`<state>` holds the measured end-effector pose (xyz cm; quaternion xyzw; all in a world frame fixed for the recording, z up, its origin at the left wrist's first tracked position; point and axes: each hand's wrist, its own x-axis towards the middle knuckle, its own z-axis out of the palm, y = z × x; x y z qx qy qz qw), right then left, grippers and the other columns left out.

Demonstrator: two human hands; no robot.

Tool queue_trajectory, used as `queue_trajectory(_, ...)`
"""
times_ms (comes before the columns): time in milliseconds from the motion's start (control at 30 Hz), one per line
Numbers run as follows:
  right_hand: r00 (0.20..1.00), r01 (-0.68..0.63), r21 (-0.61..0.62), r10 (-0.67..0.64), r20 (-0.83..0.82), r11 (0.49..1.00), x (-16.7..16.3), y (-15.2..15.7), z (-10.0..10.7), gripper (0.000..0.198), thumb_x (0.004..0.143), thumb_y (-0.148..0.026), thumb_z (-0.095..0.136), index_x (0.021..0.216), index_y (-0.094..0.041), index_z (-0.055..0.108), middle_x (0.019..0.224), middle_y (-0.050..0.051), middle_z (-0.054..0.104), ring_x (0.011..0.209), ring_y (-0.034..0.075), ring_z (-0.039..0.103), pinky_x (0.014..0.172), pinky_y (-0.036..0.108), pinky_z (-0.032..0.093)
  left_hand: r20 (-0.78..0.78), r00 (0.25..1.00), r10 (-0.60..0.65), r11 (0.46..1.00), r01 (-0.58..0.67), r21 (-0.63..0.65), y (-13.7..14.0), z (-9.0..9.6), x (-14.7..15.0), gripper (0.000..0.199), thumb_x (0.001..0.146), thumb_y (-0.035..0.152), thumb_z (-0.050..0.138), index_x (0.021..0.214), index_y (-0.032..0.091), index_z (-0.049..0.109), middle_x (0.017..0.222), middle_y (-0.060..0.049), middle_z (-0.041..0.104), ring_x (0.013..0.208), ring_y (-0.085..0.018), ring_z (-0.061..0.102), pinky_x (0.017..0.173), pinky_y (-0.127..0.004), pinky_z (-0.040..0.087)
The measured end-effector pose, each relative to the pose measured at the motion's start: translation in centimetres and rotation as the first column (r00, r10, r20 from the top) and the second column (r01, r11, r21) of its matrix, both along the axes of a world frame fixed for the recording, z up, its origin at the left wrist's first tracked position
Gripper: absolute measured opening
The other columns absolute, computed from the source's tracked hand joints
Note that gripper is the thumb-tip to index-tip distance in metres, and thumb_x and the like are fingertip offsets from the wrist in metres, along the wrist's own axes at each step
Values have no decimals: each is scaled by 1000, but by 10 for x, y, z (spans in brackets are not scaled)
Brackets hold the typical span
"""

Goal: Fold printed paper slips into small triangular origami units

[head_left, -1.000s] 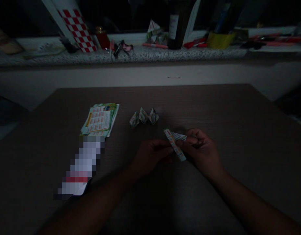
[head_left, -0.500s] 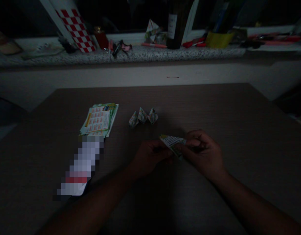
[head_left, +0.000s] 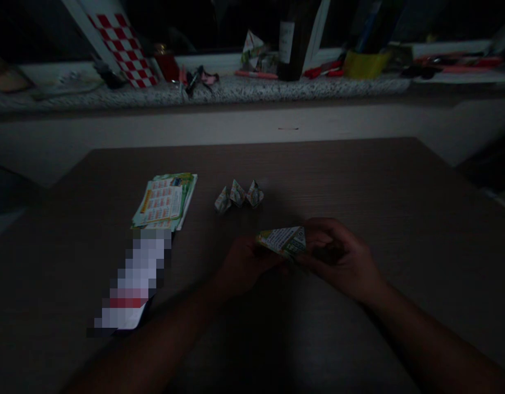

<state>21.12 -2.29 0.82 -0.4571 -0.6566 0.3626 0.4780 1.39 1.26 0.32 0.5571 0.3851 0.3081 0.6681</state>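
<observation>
A small folded paper (head_left: 282,239), printed in white, green and yellow, is held between my two hands above the table. My left hand (head_left: 246,262) pinches its left and lower side, with the fingertips partly hidden in shadow. At its right corner, my right hand (head_left: 342,251) grips the paper between thumb and fingers. Just beyond my hands stand three folded paper pieces (head_left: 238,194) in a row, pointed at the top. To the left lies a stack of printed paper slips (head_left: 164,200), green and white with orange print.
Below the stack lies a blurred-out flat device (head_left: 139,273) with a lit surface. Along the speckled windowsill (head_left: 231,94) stand a red-and-white checkered container (head_left: 127,52), a dark bottle (head_left: 291,52), a yellow holder (head_left: 365,64) and assorted small items. The light is dim.
The folded paper has turned in my hands, so a wider printed face shows. My right hand's fingers have shifted along its right edge. The view has drifted slightly.
</observation>
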Motion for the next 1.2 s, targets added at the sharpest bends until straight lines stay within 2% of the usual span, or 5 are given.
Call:
queue_trajectory(300,955,52,-133,-88,-282,990,-13,2,-4,34,69,-12,77,97,-23,61,76,-2,69,62,9,67,55,17,54,-12,1000,15,1000,-15,-18,-3,-1,4,21,67,21,75,86,14,72,82,-2,74,71,-16,67,67,-24,53)
queue_trajectory(433,963,121,-94,-140,-231,988,-17,1,-1,32,68,-13,76,96,-22,62,72,-2,70,58,11,67,51,18,55,-55,998,34,999,-33,5,-3,1,5,24,61,15,77,85,14,72,83,-2,74,76,-17,67,70,-25,53)
queue_trajectory(567,979,174,21,-170,-114,985,-19,-1,3,32,69,-10,75,96,-23,62,70,-3,70,52,10,65,47,17,53,-46,999,6,1000,-5,20,-3,0,6,27,64,19,76,91,16,71,85,-2,73,75,-17,65,68,-25,52)
queue_trajectory(833,986,157,183,-165,27,971,-19,-3,4,31,71,-11,75,97,-24,64,77,-1,73,58,13,68,50,20,56,-28,999,-28,1000,28,10,-4,1,5,24,66,24,76,87,15,68,76,-1,68,66,-13,61,63,-23,49)
queue_trajectory(1200,993,102,25,-100,-67,994,-18,-4,1,21,83,-25,65,103,-24,62,80,2,71,63,14,69,52,22,55,51,998,-39,998,42,-52,-6,2,4,19,67,26,76,78,13,66,65,1,61,56,-9,53,54,-20,43)
